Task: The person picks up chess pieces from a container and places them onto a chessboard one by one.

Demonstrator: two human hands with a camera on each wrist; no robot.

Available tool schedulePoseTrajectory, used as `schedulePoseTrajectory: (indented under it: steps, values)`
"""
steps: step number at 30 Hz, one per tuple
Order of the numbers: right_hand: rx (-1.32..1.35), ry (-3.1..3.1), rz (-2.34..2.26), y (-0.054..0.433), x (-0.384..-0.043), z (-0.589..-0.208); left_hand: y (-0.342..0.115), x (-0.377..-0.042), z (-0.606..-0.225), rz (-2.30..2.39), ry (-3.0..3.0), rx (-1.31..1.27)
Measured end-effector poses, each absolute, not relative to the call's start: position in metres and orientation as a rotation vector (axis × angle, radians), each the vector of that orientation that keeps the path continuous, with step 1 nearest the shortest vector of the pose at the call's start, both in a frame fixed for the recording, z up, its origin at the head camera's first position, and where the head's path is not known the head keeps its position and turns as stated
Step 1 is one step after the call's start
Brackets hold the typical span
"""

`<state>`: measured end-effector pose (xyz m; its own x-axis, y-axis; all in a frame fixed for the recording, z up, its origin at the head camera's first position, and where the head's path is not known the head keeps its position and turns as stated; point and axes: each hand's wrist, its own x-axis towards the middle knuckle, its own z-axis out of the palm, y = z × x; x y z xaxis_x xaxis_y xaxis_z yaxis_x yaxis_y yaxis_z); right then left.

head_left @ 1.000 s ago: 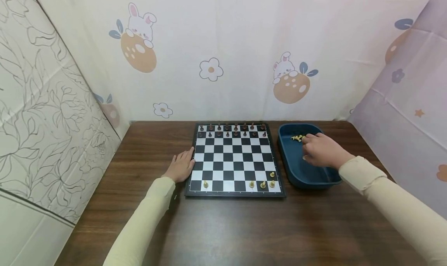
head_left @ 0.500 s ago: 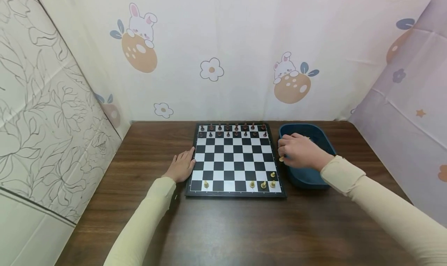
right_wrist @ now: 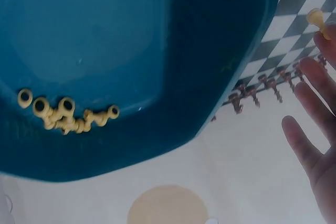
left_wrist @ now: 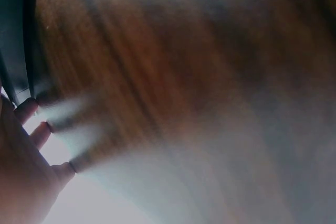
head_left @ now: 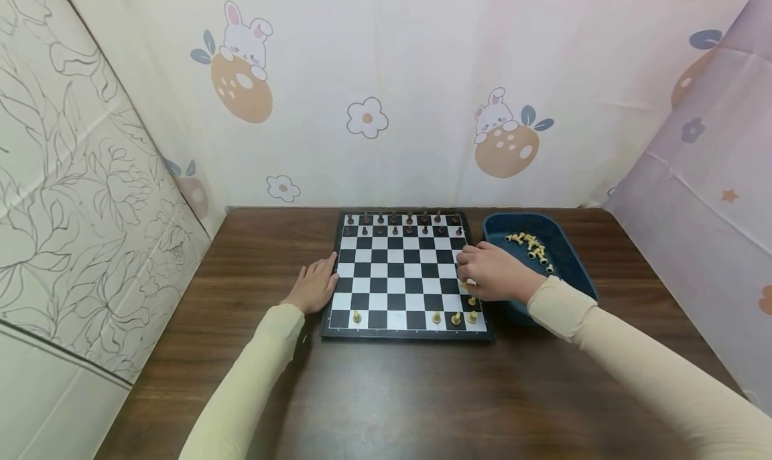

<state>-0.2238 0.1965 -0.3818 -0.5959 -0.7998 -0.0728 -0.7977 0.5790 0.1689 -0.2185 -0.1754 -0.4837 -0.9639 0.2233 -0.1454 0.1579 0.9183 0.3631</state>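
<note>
One yellow chess piece (right_wrist: 316, 17), broad-ended, tapers toward the right fingers (right_wrist: 327, 48).

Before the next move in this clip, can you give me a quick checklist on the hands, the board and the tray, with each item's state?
1. Right hand has a piece: ok, it pinches a pale piece over the board's right side.
2. Held piece's type: cannot tell, partly hidden.
3. Left hand by the chessboard: ok, at its left edge.
4. Dark pieces set: ok, two rows along the far side.
5. Nearest row filled: not ok, only four pale chessmen there.
6. Blue tray emptied: not ok, several pale pieces lie inside.
</note>
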Motion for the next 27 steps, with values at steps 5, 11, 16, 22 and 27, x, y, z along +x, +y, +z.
schedulePoseTrajectory:
  steps: [5,11,16,22,27]
  values:
    - [1.423,-2.801,-0.291,0.189,-0.223,-0.391,-0.176,-0.22,-0.485,0.518,2.896,0.284]
    - [1.448,-2.803,-0.259,0.184,-0.22,-0.4,-0.176,-0.22,-0.483,0.509,2.897,0.286]
    - [1.463,-2.813,-0.212,0.181,-0.218,-0.405,-0.176,-0.22,-0.483,0.514,2.899,0.291]
    - [1.466,-2.83,-0.179,0.181,-0.216,-0.407,-0.176,-0.221,-0.484,0.508,2.894,0.289]
    - [1.466,-2.84,-0.191,0.182,-0.217,-0.407,-0.176,-0.22,-0.484,0.504,2.892,0.281]
